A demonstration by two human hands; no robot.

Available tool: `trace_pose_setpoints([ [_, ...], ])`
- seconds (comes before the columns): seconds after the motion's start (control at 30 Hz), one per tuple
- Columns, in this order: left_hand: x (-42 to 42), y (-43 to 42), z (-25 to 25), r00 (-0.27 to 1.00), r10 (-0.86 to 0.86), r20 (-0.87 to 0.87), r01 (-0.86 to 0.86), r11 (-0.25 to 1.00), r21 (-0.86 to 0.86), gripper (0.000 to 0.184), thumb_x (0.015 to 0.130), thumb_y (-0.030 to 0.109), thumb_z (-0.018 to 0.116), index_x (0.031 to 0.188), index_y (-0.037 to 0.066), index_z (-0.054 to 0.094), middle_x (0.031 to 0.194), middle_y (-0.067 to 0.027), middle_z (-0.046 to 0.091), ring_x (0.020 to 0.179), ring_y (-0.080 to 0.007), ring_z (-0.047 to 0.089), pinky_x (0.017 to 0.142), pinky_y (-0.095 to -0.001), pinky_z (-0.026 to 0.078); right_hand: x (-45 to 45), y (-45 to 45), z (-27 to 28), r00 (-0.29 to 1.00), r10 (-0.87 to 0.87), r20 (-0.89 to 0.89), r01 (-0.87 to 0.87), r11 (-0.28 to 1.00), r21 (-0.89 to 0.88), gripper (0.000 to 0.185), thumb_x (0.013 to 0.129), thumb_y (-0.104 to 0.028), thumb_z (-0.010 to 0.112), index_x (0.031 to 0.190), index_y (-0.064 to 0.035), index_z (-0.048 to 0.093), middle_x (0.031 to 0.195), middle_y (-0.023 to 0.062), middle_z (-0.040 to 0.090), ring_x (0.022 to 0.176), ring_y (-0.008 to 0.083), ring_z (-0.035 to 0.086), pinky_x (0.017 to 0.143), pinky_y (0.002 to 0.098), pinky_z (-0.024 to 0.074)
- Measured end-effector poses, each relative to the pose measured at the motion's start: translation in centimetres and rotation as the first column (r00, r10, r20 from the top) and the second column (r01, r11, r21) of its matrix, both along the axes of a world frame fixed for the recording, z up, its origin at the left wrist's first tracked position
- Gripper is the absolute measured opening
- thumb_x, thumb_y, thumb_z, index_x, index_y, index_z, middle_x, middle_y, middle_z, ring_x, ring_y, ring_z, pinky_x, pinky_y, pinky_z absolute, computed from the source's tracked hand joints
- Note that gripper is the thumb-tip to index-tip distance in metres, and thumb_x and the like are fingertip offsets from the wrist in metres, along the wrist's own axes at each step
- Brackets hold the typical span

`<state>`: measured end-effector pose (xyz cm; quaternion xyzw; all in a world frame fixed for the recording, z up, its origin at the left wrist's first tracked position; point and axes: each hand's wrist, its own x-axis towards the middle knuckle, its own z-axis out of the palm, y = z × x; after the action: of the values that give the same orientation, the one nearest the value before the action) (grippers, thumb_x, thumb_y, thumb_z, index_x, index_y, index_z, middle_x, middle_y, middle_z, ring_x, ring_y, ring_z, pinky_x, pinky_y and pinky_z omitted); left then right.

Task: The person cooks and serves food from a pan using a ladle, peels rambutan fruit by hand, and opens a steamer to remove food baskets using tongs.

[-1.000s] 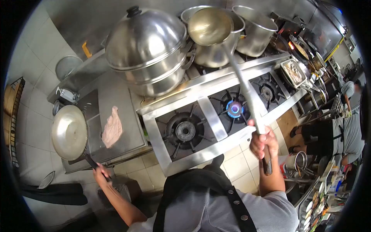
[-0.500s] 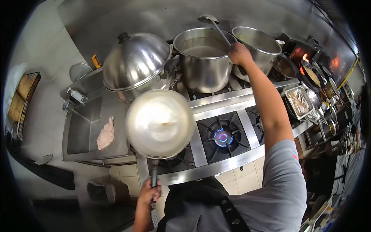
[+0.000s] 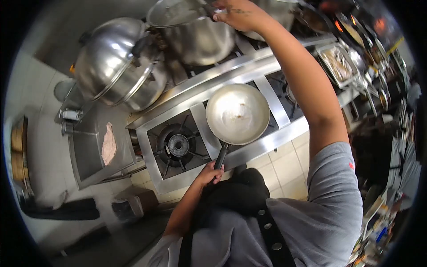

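My left hand (image 3: 212, 174) is closed round the dark handle of a frying pan (image 3: 238, 118). The pan sits over a burner on the stove front, a small brownish mark on its pale inside. At the top edge, my right hand (image 3: 235, 14) grips a ladle (image 3: 209, 10) by its handle, above the right rim of a large steel pot (image 3: 195, 42). I cannot make out the ladle's bowl. Left of the pan, another burner (image 3: 178, 145) shows no flame.
A domed steel lid (image 3: 104, 58) covers a big pot at the back left. Further left, a sink (image 3: 84, 151) has a pinkish cloth (image 3: 108, 144) beside it. On the right are a tray of food (image 3: 337, 63) and a dark pan near flames (image 3: 351, 31).
The pan has moved right, onto the burner that showed a blue flame. My right hand and the ladle have moved left, over the middle pot. The view has shifted and turned.
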<state>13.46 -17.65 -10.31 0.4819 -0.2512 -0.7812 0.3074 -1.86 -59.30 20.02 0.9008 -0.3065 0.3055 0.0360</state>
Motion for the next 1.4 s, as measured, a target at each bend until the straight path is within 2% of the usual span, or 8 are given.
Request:
trace_pose_setpoints([
  [0.13,-1.3,-1.0,-2.0,0.994,0.028,-0.106,-0.021,0.998,0.064,0.017,0.083,0.003,0.056,0.098,0.002,0.049,0.059,-0.0037,0.048,0.039,-0.0130,0.045,0.037,-0.0265,0.037,-12.9,14.0,-1.5,0.926,-0.020,0.377,-0.151,0.895,0.420,0.028,0.090,-0.025,0.059,0.102,-0.0009,0.065,0.083,0.0105,0.068,0.075,0.0178,0.064,0.070,0.0333,0.0515],
  [0.23,-1.9,-1.6,-3.1,0.995,0.051,-0.081,-0.043,0.993,0.108,0.016,0.088,0.009,0.057,0.101,0.002,0.051,0.061,-0.0041,0.050,0.042,-0.0139,0.048,0.039,-0.0272,0.040,-22.4,21.5,-11.1,0.914,-0.068,0.400,-0.370,0.266,0.890,0.021,0.091,-0.020,0.056,0.095,-0.0022,0.066,0.076,0.0040,0.066,0.068,0.0097,0.061,0.064,0.0265,0.0500],
  [0.33,-2.9,-1.8,-2.9,0.994,0.024,0.109,-0.040,0.988,0.147,0.017,0.090,0.015,0.060,0.102,0.004,0.052,0.063,-0.0044,0.052,0.046,-0.0149,0.052,0.042,-0.0280,0.043,-25.4,29.1,-23.5,0.968,-0.244,0.056,-0.111,-0.219,0.969,0.026,0.089,-0.026,0.058,0.095,-0.0024,0.065,0.080,0.0058,0.068,0.068,0.0121,0.064,0.054,0.0272,0.0499],
  [0.47,-3.3,-1.1,-2.1,0.977,0.062,0.204,-0.094,0.985,0.148,0.016,0.092,0.017,0.061,0.101,0.005,0.054,0.074,-0.0055,0.057,0.057,-0.0147,0.058,0.050,-0.0288,0.049,-21.5,36.9,-45.2,0.719,-0.678,-0.150,-0.296,-0.495,0.817,0.031,0.090,-0.023,0.055,0.114,-0.0036,0.058,0.097,0.0100,0.067,0.072,0.0209,0.067,0.054,0.0322,0.0528],
  [0.6,-4.2,-0.6,-0.2,0.934,0.000,0.356,-0.033,0.996,0.086,0.015,0.091,0.013,0.061,0.101,0.005,0.055,0.080,-0.0038,0.058,0.065,-0.0130,0.060,0.056,-0.0276,0.051,-14.0,38.6,-57.3,0.170,-0.972,-0.164,-0.640,-0.236,0.731,0.037,0.094,-0.021,0.051,0.130,-0.0160,0.045,0.119,0.0077,0.056,0.086,0.0247,0.059,0.067,0.0414,0.0516],
  [0.73,-3.7,0.3,0.4,0.898,-0.108,0.426,0.110,0.994,0.020,0.021,0.090,0.009,0.062,0.109,0.004,0.055,0.085,-0.0021,0.060,0.071,-0.0097,0.060,0.059,-0.0249,0.050,-9.9,37.2,-61.7,-0.155,-0.978,-0.141,-0.835,0.054,0.547,0.042,0.094,-0.013,0.042,0.135,-0.0174,0.037,0.088,0.0054,0.060,0.064,0.0188,0.058,0.058,0.0347,0.0520],
  [1.07,-3.4,1.2,1.7,0.855,-0.174,0.489,0.084,0.976,0.200,0.022,0.090,0.012,0.065,0.108,0.007,0.053,0.093,-0.0034,0.064,0.081,-0.0121,0.063,0.065,-0.0264,0.053,-10.4,34.6,-61.1,0.025,-0.911,-0.412,-0.853,-0.234,0.466,0.023,0.095,-0.027,0.044,0.097,-0.0092,0.058,0.073,0.0062,0.054,0.057,0.0203,0.054,0.049,0.0445,0.0516],
  [1.4,-0.9,2.4,-0.1,0.926,-0.192,0.324,0.175,0.981,0.081,0.032,0.089,0.008,0.065,0.117,0.007,0.049,0.101,-0.0062,0.064,0.086,-0.0146,0.065,0.065,-0.0252,0.054,-9.8,35.1,-59.9,-0.046,-0.967,-0.252,-0.782,-0.122,0.611,0.016,0.090,-0.016,0.046,0.088,-0.0075,0.059,0.074,0.0065,0.054,0.058,0.0201,0.052,0.051,0.0401,0.0499],
])
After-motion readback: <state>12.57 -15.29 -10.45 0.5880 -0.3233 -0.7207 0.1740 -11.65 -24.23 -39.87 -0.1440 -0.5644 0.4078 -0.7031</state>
